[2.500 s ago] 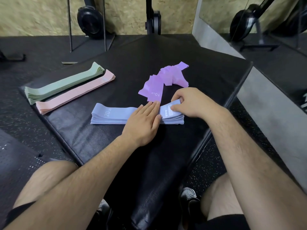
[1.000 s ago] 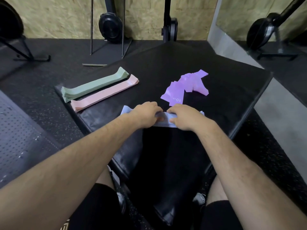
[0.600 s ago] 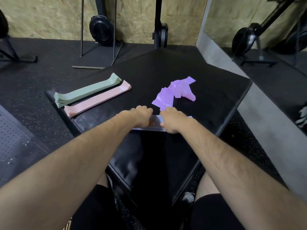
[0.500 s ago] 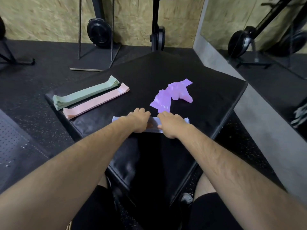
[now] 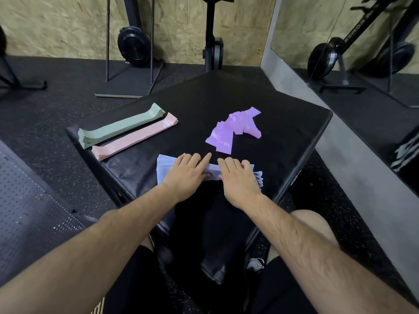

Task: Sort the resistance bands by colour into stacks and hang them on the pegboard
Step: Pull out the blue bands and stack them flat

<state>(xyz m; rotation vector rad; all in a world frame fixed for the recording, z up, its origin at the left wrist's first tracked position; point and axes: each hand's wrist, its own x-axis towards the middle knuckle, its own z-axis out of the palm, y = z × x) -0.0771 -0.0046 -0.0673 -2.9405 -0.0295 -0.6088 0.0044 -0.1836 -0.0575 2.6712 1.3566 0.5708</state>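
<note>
Near the front edge of the black padded counter (image 5: pixel 226 94) the blue stack (image 5: pixel 165 168) of bands lay flat, set crosswise to the person, its left end and fanned right end showing past the hands. Left hand (image 5: pixel 186 175) rested palm-down on the stack left of centre, fingers almost straight, index reaching past the far edge; it clasped nothing, only pressed. Right hand (image 5: pixel 238 180) lay palm-down just beside it, fingers straight across the bands, likewise holding nothing. Thumbs were mostly hidden, so I could not tell whether they tucked under the near edge. Both forearms came in low from the near side, wrists flat. Handling, as judged: thin loops, light and limp, with no stiffness of their own; layers likely to slide on one another, as the splayed right end suggested. Best taken as one bundle, pinched through the full thickness at the middle or at both ends; lifted by one end it would probably droop and shed layers. Green stack (image 5: pixel 120 128) and pink stack (image 5: pixel 136 139) lay side by side at far left, squared. Purple bands (image 5: pixel 235 130) lay loose and overlapping beyond the hands, not yet stacked. Perforated dark panel (image 5: pixel 27 200) at near left was possibly the pegboard; uncertain.
</note>
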